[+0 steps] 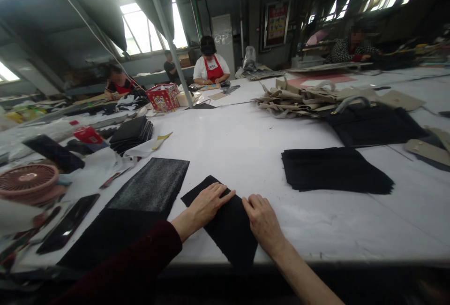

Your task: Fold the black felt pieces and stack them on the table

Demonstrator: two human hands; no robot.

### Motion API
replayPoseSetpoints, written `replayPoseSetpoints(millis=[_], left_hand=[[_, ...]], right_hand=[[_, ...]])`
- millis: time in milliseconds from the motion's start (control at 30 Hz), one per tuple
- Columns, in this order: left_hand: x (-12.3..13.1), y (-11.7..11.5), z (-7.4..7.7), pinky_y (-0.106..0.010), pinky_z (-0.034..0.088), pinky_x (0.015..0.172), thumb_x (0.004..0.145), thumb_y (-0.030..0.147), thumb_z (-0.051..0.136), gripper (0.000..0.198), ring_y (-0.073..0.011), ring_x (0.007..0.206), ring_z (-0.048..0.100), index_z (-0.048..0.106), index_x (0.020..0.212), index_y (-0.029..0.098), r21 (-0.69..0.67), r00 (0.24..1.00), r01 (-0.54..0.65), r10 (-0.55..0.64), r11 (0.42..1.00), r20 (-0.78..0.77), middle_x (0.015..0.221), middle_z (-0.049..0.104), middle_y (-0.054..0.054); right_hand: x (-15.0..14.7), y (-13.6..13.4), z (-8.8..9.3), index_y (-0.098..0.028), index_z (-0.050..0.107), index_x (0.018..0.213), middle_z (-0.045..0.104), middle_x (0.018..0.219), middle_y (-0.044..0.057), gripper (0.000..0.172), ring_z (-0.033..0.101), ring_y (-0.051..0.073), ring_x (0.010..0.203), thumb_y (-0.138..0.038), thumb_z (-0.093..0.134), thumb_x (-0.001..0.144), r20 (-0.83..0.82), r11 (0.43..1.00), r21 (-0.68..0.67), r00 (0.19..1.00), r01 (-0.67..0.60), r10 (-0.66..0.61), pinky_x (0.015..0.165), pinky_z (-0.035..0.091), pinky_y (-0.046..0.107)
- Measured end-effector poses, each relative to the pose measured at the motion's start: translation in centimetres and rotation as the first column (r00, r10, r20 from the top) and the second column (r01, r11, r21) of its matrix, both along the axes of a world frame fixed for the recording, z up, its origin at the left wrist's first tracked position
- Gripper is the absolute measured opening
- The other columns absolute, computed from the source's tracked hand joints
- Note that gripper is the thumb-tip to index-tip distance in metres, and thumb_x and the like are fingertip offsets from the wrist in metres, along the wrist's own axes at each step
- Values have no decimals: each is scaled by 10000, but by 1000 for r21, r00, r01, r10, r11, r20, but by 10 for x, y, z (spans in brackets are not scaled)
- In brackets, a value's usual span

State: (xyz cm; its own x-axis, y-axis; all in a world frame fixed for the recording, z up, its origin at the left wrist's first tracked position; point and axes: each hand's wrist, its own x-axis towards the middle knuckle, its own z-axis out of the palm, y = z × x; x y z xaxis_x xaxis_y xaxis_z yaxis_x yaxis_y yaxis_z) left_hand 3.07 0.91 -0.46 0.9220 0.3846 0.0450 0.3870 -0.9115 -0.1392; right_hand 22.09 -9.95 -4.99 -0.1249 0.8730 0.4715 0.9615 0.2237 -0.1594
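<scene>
A black fabric piece [234, 237] lies at an angle on the white table in front of me, its lower corner at the table's front edge. My left hand [207, 203] rests on its upper part with the fingers stretched out flat. At the right edge of the piece, my right hand [263, 223] has its fingers curled in, thumb and forefinger closed at the fabric's border. To the left lies a longer black panel [119, 234] with a greyish speckled patch [151, 185]. A neat stack of black fabric pieces [333, 170] sits to the right.
On the left are a smartphone [68, 224], a pink fan [30, 180] and a stack of black pieces [131, 133]. Beige bag parts [298, 98] and a black bag [378, 124] lie at the back right. A pole [165, 28] rises behind; a co-worker [211, 65] sits across the table.
</scene>
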Motion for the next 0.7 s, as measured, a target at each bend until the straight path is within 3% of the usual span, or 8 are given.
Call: replayPoseSetpoints(millis=[233,433,700], left_hand=[[7,-4,2,-348,421,1034,859,5,405,615,-199,1165,527,383,1434,223,-95,1000,0,0,996,-7,1269,547,-71],[12,-12,3,-385,443,987,850,30,447,668,-233,1143,524,341,1462,275,-35,998,-19,17,999,-61,1235,541,-81],[16,-14,0,-357,382,1063,926,63,395,516,-215,1202,495,377,1423,198,-55,999,45,-45,997,-4,1291,530,-77]], right_hand=[[5,-7,-1,-131,622,1098,530,872,64,271,450,213,831,-34,456,907,6,1000,0,1000,-3,3,751,352,337],[9,-11,-2,-130,620,1114,529,874,66,281,460,212,843,-37,462,902,0,1000,-2,1000,-12,12,752,363,333],[12,-18,-1,-120,615,1145,534,880,70,289,468,212,852,-45,448,921,-2,1000,0,1000,-15,15,762,383,337]])
